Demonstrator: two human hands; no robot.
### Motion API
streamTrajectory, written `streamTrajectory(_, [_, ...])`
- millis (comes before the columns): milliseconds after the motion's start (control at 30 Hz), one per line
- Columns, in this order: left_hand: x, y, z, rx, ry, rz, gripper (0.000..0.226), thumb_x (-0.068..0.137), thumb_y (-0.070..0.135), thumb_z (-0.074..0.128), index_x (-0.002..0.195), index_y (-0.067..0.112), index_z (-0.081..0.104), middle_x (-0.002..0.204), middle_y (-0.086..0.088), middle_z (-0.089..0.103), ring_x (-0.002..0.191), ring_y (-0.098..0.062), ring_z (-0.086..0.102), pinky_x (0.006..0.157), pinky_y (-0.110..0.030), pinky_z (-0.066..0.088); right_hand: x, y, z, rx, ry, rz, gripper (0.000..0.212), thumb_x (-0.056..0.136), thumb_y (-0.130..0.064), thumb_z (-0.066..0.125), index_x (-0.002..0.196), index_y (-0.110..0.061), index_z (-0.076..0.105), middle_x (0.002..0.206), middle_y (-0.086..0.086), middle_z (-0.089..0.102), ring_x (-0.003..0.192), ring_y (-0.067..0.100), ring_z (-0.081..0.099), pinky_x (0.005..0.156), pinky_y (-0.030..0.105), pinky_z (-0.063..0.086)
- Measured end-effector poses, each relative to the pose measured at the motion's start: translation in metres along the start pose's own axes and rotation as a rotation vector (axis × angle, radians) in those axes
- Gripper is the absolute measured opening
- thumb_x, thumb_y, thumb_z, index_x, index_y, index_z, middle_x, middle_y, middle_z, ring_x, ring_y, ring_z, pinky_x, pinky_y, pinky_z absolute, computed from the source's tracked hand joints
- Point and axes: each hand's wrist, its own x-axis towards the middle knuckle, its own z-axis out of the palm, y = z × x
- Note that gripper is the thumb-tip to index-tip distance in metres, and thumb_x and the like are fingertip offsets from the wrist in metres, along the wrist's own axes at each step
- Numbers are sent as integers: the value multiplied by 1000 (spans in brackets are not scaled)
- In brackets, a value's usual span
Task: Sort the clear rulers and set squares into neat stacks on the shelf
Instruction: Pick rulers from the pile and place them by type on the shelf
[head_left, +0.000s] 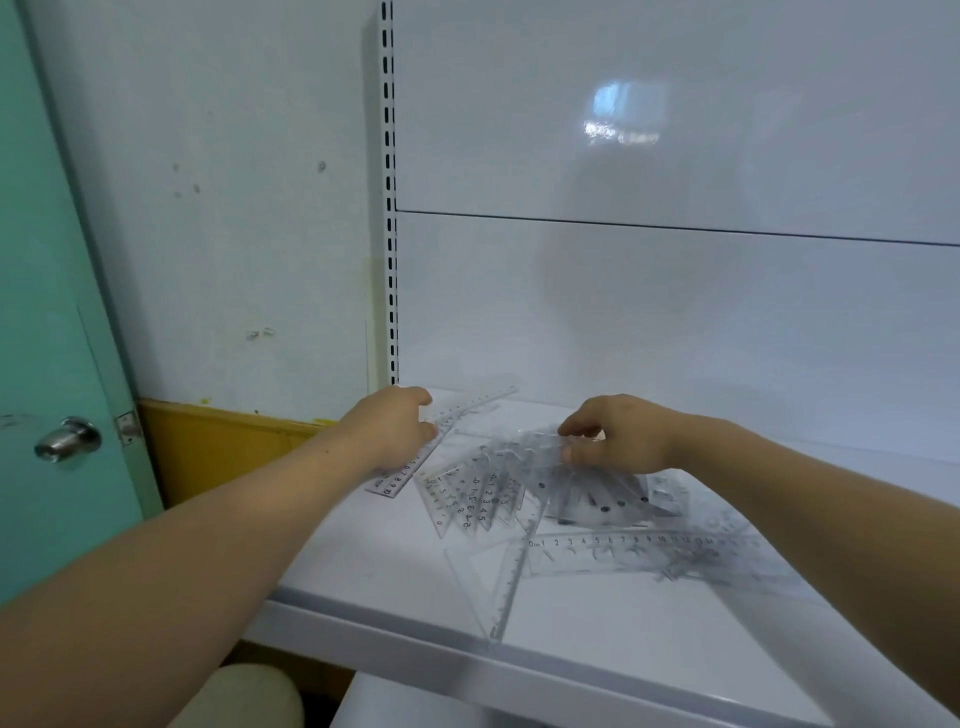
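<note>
- L hand grips straight ruler at back-left corner of shelf.
- R hand pinches blurred clear set squares, mid shelf.
- Between hands, loose heap; long ruler nearer front edge.

White shelf: scattered clear rulers, set squares.

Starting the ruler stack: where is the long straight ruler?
Head view: the long straight ruler lies back left on the shelf, gripped by the left hand, beside the slotted upright and left of the set squares.
</note>
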Motion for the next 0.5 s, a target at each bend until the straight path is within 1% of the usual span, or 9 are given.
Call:
streamTrajectory(33, [0, 0, 0, -6, 0, -4, 49, 96, 33, 51, 141, 19, 39, 137, -8, 49, 118, -25, 51, 90, -29, 40, 0, 0, 0, -9, 1, -1, 42, 93, -48, 50, 125, -23, 59, 118, -7, 54, 110, 13, 51, 97, 28, 40])
streamTrajectory(100, [-2, 0, 1, -15, -8, -11, 49, 95, 33, 51, 140, 19, 40, 134, -8, 51, 115, -25, 54, 87, -28, 40, 1, 1, 1, -40, 39, -15, 35, 94, -41, 51, 123, -22, 60, 113, -6, 55, 107, 13, 52, 93, 24, 39])
streamTrajectory(200, [-5, 0, 0, -16, -22, -17, 50, 95, 33, 52, 141, 19, 40, 133, -8, 53, 115, -25, 53, 88, -28, 39, 0, 1, 1, -26, 116, -35, 25, 93, -37, 55, 110, -20, 62, 99, -6, 53, 94, 13, 51, 83, 23, 38])
streamTrajectory(267, [-7, 0, -1, -11, -18, -18, 50, 95, 33, 51, 141, 19, 39, 133, -8, 53, 116, -25, 53, 89, -28, 40, -3, 0, -1, 3, 165, -38, 18, 95, -31, 52, 104, -19, 62, 96, -6, 56, 90, 14, 52, 78, 23, 37])
streamTrajectory(300, [-7, 0, -1, -11, -12, -18, 50, 95, 33, 51, 141, 19, 39, 133, -8, 53, 115, -25, 54, 87, -28, 40, -4, -1, -2, 22, 183, -31, 18, 97, -28, 49, 105, -18, 62, 96, -5, 58, 90, 15, 53, 76, 22, 37])
streamTrajectory(333, [-8, 0, -2, -14, -7, -19, 49, 95, 33, 50, 141, 19, 39, 132, -8, 53, 113, -26, 55, 85, -28, 40, -6, -2, -4, 36, 189, -20, 20, 99, -26, 45, 108, -17, 61, 98, -5, 60, 92, 16, 54, 77, 21, 37])
streamTrajectory(400, [-8, -1, -3, -31, 5, -21, 49, 95, 33, 52, 140, 19, 40, 130, -8, 55, 111, -25, 56, 81, -27, 40, -10, -5, -9, 20, 151, 8, 29, 102, -30, 36, 118, -20, 58, 108, -4, 58, 105, 17, 53, 85, 23, 36])
streamTrajectory(433, [-8, -2, -4, -41, 13, -18, 50, 94, 34, 52, 140, 19, 40, 129, -8, 55, 112, -25, 55, 82, -27, 40, -12, -5, -11, 6, 117, 27, 32, 101, -36, 34, 120, -23, 56, 111, -4, 55, 111, 18, 51, 90, 25, 35])
streamTrajectory(500, [-8, -3, -6, -51, 24, -5, 49, 93, 32, 54, 139, 19, 42, 128, -7, 55, 113, -24, 54, 88, -29, 41, -16, -5, -15, -32, 55, 73, 42, 97, -49, 37, 131, -27, 49, 113, -3, 48, 115, 19, 48, 97, 31, 35])
